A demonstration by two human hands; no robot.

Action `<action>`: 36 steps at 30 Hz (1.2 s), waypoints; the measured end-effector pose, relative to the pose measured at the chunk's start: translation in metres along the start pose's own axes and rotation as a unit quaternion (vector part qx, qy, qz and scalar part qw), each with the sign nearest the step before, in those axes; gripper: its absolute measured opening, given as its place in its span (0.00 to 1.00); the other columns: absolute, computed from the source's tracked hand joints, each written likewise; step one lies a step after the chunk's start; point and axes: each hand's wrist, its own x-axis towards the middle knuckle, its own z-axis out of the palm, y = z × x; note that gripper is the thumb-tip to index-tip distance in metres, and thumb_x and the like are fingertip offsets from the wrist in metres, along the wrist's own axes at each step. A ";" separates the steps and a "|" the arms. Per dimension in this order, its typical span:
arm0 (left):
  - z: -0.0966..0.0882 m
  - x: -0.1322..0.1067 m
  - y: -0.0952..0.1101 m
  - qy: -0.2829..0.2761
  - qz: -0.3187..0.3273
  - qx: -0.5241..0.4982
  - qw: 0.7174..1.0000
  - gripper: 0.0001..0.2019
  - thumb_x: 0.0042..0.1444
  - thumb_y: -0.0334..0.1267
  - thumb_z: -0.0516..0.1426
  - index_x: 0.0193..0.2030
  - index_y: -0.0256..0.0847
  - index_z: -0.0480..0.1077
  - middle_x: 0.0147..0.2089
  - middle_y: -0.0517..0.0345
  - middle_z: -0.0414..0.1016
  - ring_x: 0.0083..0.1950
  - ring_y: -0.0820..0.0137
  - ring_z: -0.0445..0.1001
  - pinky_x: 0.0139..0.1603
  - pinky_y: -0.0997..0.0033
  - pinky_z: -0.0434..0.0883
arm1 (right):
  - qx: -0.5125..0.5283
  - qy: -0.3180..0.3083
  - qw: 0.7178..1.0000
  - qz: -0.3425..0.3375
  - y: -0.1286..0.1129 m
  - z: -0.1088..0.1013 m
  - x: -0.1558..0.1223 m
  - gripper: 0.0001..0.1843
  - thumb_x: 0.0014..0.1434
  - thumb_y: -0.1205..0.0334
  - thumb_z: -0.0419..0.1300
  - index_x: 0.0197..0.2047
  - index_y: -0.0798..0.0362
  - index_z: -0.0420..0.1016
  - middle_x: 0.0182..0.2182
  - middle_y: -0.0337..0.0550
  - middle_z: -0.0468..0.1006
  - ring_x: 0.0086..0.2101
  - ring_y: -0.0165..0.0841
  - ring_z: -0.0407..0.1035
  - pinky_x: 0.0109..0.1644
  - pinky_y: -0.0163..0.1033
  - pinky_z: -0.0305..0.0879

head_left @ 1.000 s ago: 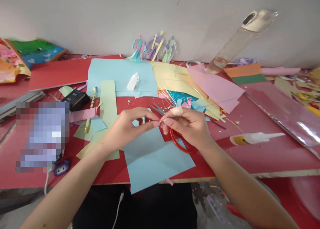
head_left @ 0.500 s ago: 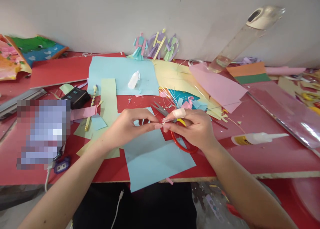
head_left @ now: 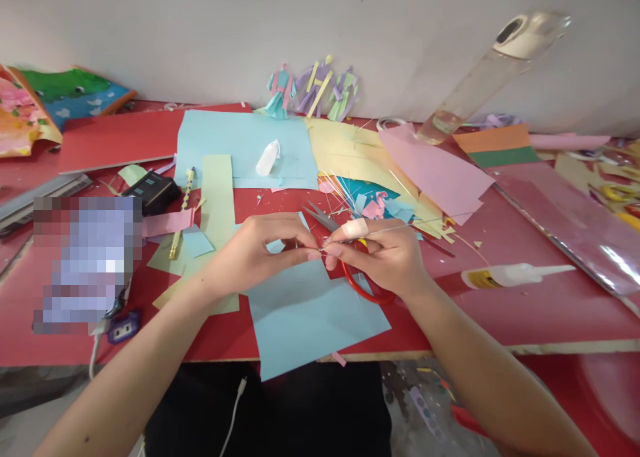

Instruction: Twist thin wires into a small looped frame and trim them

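My left hand and my right hand meet fingertip to fingertip above the table, each closed in a pinch. Between them is a thin wire, whose long end sticks out to the right past my right hand; the part at the fingertips is tiny and partly hidden. A white bandage wraps one right finger. Under the right hand lie scissors with red and yellow handles, partly covered. Light blue paper spreads below both hands.
Several wire lengths and paper scraps lie behind the hands. A glue bottle rests at right, a small white bottle farther back. Paper figures lean at the wall near a tall clear bottle. At left are a pencil and a blurred-out device.
The wire's long end has swung slightly and now runs from the top of my right fingers. The fingertips have shifted a little, still pinched together.
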 end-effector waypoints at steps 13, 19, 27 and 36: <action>0.005 0.001 0.000 0.005 -0.109 -0.143 0.984 0.05 0.57 0.38 0.62 0.35 0.39 0.76 0.34 0.57 0.78 0.36 0.71 0.74 0.38 0.71 0.70 | 0.136 -0.009 0.988 0.075 0.000 0.000 0.002 0.07 0.58 0.59 0.65 0.30 0.50 0.77 0.22 0.36 0.77 0.22 0.31 0.75 0.28 0.38 0.73; 0.008 0.002 -0.003 -0.003 -0.165 -0.247 0.955 0.07 0.54 0.39 0.64 0.34 0.37 0.74 0.33 0.55 0.76 0.35 0.71 0.73 0.35 0.70 0.69 | 0.183 -0.013 0.980 0.075 0.003 0.002 0.003 0.06 0.58 0.60 0.66 0.30 0.51 0.77 0.21 0.35 0.76 0.21 0.30 0.74 0.28 0.37 0.73; 0.005 0.002 -0.003 -0.051 -0.207 -0.315 0.925 0.06 0.54 0.36 0.65 0.34 0.36 0.73 0.32 0.60 0.74 0.33 0.76 0.69 0.33 0.75 0.66 | 0.199 -0.023 0.978 0.059 0.007 0.003 0.000 0.03 0.58 0.64 0.66 0.31 0.50 0.78 0.22 0.34 0.78 0.22 0.29 0.75 0.27 0.35 0.73; 0.005 0.000 -0.003 -0.054 -0.192 -0.346 0.917 0.04 0.55 0.32 0.64 0.33 0.36 0.73 0.32 0.61 0.74 0.32 0.78 0.69 0.34 0.77 0.67 | 0.194 -0.016 0.981 0.015 0.011 0.003 -0.001 0.03 0.57 0.68 0.66 0.32 0.50 0.79 0.22 0.34 0.77 0.21 0.30 0.76 0.26 0.35 0.72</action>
